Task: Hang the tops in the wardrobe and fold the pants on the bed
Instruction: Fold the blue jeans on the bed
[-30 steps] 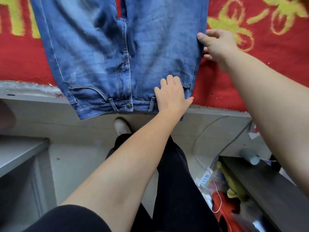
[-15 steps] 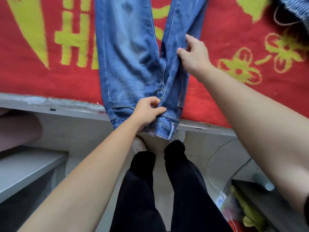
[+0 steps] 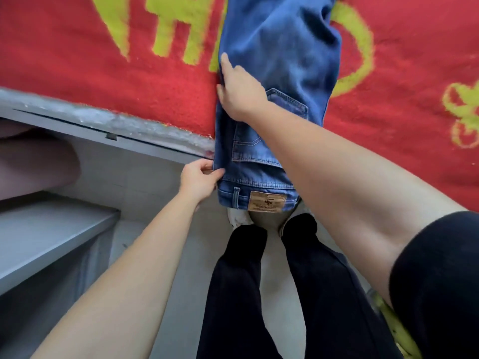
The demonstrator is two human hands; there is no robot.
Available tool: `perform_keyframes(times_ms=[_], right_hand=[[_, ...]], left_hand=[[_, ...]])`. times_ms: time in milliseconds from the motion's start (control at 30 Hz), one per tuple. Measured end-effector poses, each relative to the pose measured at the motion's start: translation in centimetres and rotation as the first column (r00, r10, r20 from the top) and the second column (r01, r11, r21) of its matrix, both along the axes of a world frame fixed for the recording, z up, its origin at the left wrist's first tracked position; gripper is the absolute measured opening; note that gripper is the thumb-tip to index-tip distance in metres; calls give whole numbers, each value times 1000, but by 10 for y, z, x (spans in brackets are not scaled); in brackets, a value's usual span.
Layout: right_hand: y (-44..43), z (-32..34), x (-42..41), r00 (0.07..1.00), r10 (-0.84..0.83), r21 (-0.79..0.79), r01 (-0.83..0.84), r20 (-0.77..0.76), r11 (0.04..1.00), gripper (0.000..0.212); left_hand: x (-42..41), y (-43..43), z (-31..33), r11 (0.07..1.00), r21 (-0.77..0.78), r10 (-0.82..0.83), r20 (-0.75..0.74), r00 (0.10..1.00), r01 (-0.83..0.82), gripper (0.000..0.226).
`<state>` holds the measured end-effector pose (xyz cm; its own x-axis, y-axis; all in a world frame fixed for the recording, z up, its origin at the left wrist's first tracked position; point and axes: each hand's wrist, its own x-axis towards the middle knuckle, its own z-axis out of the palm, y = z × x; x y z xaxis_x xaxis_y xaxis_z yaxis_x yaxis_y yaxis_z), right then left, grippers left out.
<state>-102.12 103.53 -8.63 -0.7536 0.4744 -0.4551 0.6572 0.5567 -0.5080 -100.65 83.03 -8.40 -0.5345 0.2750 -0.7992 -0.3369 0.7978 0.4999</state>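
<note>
My black trouser legs (image 3: 259, 281) fill the bottom, with my shoes (image 3: 239, 216) mostly hidden under the waistband. My left hand (image 3: 198, 181) pinches the waistband corner of the blue jeans (image 3: 285, 47), which overhang the bed edge (image 3: 103, 123). Further up, my right hand (image 3: 239, 92) lies on their left fold, fingertips hidden; I cannot tell if it grips. The jeans lie on the red blanket (image 3: 103, 81), legs cut off above.

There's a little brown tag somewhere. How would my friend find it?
Find the big red blanket with yellow-green shapes. Blue jeans lie across it, folded lengthwise, their waistband hanging over its near edge. The tag is the tan rectangle stitched on that waistband, the only brown thing on the blue denim.
</note>
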Motion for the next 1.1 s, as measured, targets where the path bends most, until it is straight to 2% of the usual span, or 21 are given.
perform_keyframes(times_ms=[133,233,367,467,567,667,767,833,900,1000,1100], right_hand=[[2,-7,-5,995,-56,-60,61,78,996,67],[17,0,-3,995,-93,-115,98,45,989,58],[40,20,30,995,-91,114,95,-38,989,48],[60,40,55,994,-52,285,79,-100,955,49],[85,54,70,992,-101,377,122,-74,918,48],[105,62,76,994,-103,413,109,-37,904,47],[127,61,68,983,-136,455,177,-121,873,42],[143,54,58,966,-224,367,256,-129,894,40],[161,48,47,929,-348,197,367,-128,909,41],[193,49,41,846,-528,-3,529,-69,849,46],[231,56,37,809,-588,-109,583,-12,805,56]], left_hand=[[1,-2,-19,997,37,58,119,991,-63,12],[-5,0,-20,997,4,78,138,987,-79,27],[-15,9,-4,1000,-11,-7,123,992,9,34],[-23,31,15,999,26,-44,50,998,42,34],[-38,62,36,988,17,-150,-85,985,152,40],[-56,98,49,961,-3,-267,-261,928,276,46],[-73,145,51,916,-20,-377,-385,843,401,53],[-86,180,49,894,-31,-412,-446,794,446,53],[-98,213,44,887,-52,-428,-465,775,459,53],[-114,255,42,894,-99,-433,-444,785,438,53],[-129,291,48,910,-137,-410,-439,800,391,54]])
